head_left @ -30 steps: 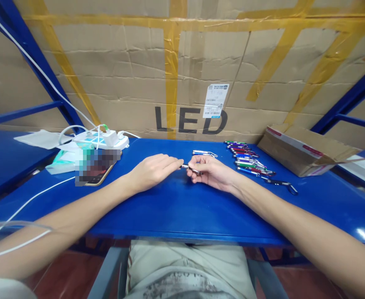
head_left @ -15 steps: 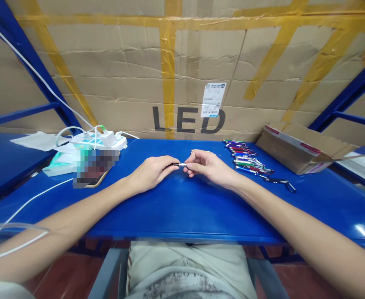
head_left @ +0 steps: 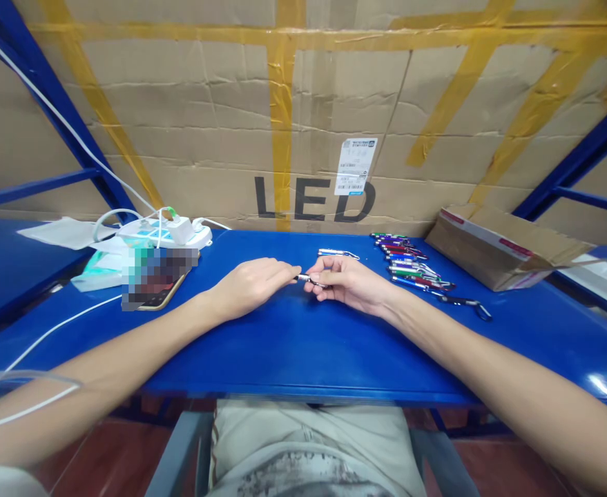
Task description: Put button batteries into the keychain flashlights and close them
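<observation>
Both my hands meet above the blue table, closed on one small black-and-silver penlight (head_left: 304, 277). My left hand (head_left: 254, 284) comes in palm down, its fingertips pinching the dark left end, most of which they hide. At the other end, the thumb and fingers of my right hand (head_left: 352, 281) grip the silver part. Just behind my right hand lies a silver-blue penlight (head_left: 331, 252) with a clip loop. To the right, several coloured penlights (head_left: 401, 259) form a row, and a black one (head_left: 458, 300) with a loop is nearest me.
An open cardboard box (head_left: 494, 252) stands at the right. On the left are a white power strip (head_left: 179, 233), a partly blurred phone (head_left: 166, 293) and white cables. A large carton (head_left: 204, 124) marked LED walls off the back, between blue frame posts.
My right hand has turned and lowered slightly, uncovering the silver-blue penlight behind it. My left fingers now lie flatter over the held penlight's end.
</observation>
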A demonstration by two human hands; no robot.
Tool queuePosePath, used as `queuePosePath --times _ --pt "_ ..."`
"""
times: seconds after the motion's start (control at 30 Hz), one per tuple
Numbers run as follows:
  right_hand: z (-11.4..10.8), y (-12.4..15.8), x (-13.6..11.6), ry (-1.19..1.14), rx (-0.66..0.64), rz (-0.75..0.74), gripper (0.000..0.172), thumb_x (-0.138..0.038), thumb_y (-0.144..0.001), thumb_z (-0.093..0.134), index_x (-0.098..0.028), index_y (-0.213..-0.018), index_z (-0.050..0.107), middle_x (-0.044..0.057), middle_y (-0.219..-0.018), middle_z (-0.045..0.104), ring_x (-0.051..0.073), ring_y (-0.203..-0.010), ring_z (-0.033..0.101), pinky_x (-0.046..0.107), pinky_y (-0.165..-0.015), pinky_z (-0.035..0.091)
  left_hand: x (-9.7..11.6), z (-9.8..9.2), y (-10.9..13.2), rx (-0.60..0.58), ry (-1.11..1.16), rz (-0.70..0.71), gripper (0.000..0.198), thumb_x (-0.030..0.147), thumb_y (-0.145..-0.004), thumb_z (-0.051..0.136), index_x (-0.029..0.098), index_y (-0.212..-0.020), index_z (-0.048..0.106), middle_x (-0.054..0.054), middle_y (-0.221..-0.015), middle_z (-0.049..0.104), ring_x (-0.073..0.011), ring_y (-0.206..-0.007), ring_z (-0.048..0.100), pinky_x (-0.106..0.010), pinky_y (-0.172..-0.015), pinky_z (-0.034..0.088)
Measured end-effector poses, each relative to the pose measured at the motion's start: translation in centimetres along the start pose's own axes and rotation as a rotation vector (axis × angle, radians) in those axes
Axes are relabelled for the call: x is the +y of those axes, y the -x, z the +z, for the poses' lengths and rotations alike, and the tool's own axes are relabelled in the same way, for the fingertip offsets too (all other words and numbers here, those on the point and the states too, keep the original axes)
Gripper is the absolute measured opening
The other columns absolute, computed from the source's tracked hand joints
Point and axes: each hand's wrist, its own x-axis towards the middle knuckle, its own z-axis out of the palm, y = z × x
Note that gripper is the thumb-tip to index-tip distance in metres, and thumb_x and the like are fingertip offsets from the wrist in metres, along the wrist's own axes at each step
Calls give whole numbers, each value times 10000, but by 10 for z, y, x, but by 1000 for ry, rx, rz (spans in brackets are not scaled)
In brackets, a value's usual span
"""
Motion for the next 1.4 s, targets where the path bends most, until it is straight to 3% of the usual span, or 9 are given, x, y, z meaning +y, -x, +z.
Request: queuePosePath --times 0.13,0.23,0.4,0.57,0.73,0.83,0.97,1.17,1.4 --pt "1 -1 -2 -88 17 66 292 -196 -716 986 -134 -870 747 93 -854 824 117 -700 723 209 -670 612 -3 -5 0 -10 -146 102 351 113 -1120 496 125 -1462 573 -156 -1182 818 -221 -953 804 -345 -839 642" --pt "3 0 -4 -106 34 73 289 -194 -713 984 -131 -858 742 86 -831 814 112 -682 715 204 -656 606 -3 -3 1 -18 -157 79 335 122 -1124 493 140 -1444 587 -145 -1184 815 -215 -950 797 -339 -835 636" --pt "5 2 -6 -9 49 -38 318 -290 -759 981 -148 -851 711 66 -828 804 112 -682 702 215 -651 583 4 5 -2 -78 82 -216 267 295 -1161 489 173 -1338 649 -92 -1048 779 -194 -894 771 -296 -797 605" --pt "1 1 -3 99 49 -86 347 -357 -780 968 -164 -881 697 54 -843 803 125 -707 706 245 -679 575 17 4 -13 -177 447 -532 196 378 -1145 514 214 -1171 618 -57 -1103 767 -203 -933 761 -306 -803 586" --pt "2 -1 1 336 37 -277 375 -471 -850 913 -194 -909 667 42 -871 801 146 -726 704 302 -721 589 17 4 -17 -196 553 -695 311 420 -1172 397 222 -1081 619 -44 -1013 756 -210 -894 736 -330 -781 562" --pt "3 -1 3 411 45 -322 392 -510 -867 893 -202 -902 652 37 -870 797 150 -724 707 312 -725 592 14 5 -15 -187 560 -690 279 403 -1153 453 216 -1035 623 -32 -969 754 -205 -858 722 -318 -774 551" --pt "4 0 4 327 24 -255 424 -504 -820 933 -183 -895 668 68 -887 821 157 -719 732 311 -713 602 14 3 -14 -183 565 -643 240 378 -1145 483 213 -1070 640 -33 -993 764 -205 -880 727 -312 -801 548" --pt "6 2 1 119 56 -130 389 -373 -738 1003 -152 -882 718 88 -874 837 148 -698 742 287 -700 621 15 -1 -14 -139 487 -533 225 325 -1157 473 193 -1120 651 -50 -1033 737 -195 -915 708 -306 -837 546" --pt "4 1 -1 -36 2 18 230 -216 -757 966 -127 -864 783 96 -861 830 127 -697 733 224 -666 620 12 -1 -11 -111 324 -327 276 321 -1179 419 174 -1164 652 -77 -1015 703 -204 -942 688 -315 -875 565"
